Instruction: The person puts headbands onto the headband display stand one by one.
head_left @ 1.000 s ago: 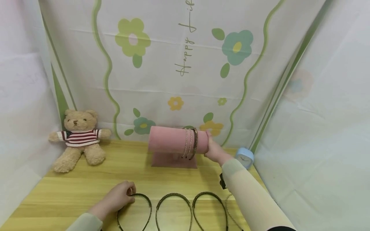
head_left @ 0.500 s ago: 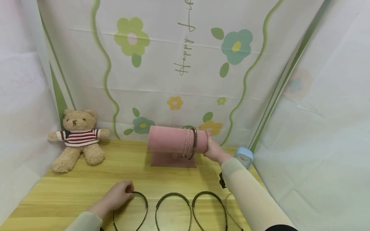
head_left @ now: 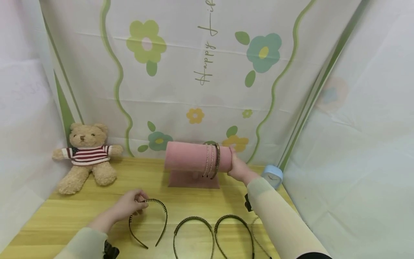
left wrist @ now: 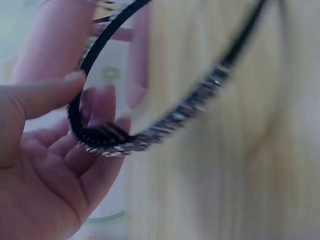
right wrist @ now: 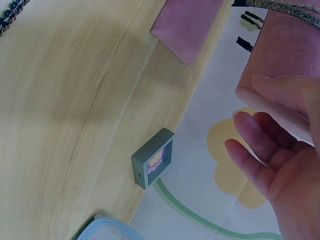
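My left hand pinches a dark headband by its arched top, both ends hanging toward the table. Up close in the left wrist view, the headband shows sparkly stones outside and comb teeth inside, with thumb and fingers at its curve. A pink padded headband stand stands at the back, its roll lying sideways on a flat base. Several headbands, pale ones and a dark one, ring the roll. My right hand holds the roll's right end, thumb against the pink fabric in the right wrist view.
Two dark headbands and a thin pale one lie along the front of the wooden table. A teddy bear sits back left. A blue clock and a small green frame stand back right.
My left hand has lifted the headband off the table, moving up and away from the front edge. My right hand stays at the stand's end.
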{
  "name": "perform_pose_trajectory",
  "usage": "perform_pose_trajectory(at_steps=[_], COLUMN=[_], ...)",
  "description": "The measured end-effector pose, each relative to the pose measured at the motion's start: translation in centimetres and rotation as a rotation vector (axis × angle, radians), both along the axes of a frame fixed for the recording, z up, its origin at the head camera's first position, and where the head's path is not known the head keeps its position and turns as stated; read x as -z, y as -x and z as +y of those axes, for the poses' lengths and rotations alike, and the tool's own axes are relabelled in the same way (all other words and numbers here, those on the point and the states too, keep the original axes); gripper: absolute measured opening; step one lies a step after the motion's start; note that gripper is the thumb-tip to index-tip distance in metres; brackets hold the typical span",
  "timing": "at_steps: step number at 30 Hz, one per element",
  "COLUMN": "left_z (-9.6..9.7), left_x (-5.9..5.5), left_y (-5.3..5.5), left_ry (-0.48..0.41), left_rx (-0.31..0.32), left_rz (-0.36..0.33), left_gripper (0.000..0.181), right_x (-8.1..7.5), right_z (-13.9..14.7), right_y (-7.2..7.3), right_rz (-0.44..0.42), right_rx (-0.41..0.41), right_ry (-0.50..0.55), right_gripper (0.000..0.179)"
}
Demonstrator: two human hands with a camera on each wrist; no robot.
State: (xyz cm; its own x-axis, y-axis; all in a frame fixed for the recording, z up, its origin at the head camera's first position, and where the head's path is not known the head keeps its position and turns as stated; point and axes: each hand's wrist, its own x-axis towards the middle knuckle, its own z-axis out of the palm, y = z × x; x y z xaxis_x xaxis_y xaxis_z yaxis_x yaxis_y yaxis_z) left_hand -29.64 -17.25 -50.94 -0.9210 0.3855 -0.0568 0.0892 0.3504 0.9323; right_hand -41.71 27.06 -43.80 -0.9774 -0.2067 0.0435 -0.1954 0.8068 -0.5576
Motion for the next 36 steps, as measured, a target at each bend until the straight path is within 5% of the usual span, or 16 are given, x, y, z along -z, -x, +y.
perform_pose_trajectory(at_steps=[6, 12, 18, 24, 31, 36], left_z=[-0.7, -0.9, -0.5, -0.1, 0.2, 0.5], left_x=[-1.6, -2.8, -4.1, -5.5, -6.4, -6.6], left_y=[0.5, 0.3, 0.2, 0.5, 0.6, 0.9], left_ry=[-0.16, -0.272, -0.389, -0.442, -0.458, -0.485], left_rx=[0.114, 0.207, 0.292, 0.301, 0.242, 0.188], left_rz=[-0.257, -0.346, -0.349, -0.313, -0.259, -0.253], left_gripper=[0.03, 0.03, 0.042, 0.045, 0.067, 0.06], right_x=[0.2, 0.3, 0.3, 0.1, 0.1, 0.0], right_z=[0.1, 0.1, 0.2, 0.2, 0.1, 0.0], right_y=[0.2, 0.2, 0.2, 0.1, 0.0, -0.1], right_rz=[0.034, 0.046, 0.056, 0.066, 0.059, 0.05], right_rx=[-0.015, -0.013, -0.022, -0.029, -0.026, -0.022], right_ry=[0.005, -0.013, -0.018, -0.016, -0.021, -0.02], right_gripper=[0.126, 0.126, 0.125, 0.125, 0.124, 0.125])
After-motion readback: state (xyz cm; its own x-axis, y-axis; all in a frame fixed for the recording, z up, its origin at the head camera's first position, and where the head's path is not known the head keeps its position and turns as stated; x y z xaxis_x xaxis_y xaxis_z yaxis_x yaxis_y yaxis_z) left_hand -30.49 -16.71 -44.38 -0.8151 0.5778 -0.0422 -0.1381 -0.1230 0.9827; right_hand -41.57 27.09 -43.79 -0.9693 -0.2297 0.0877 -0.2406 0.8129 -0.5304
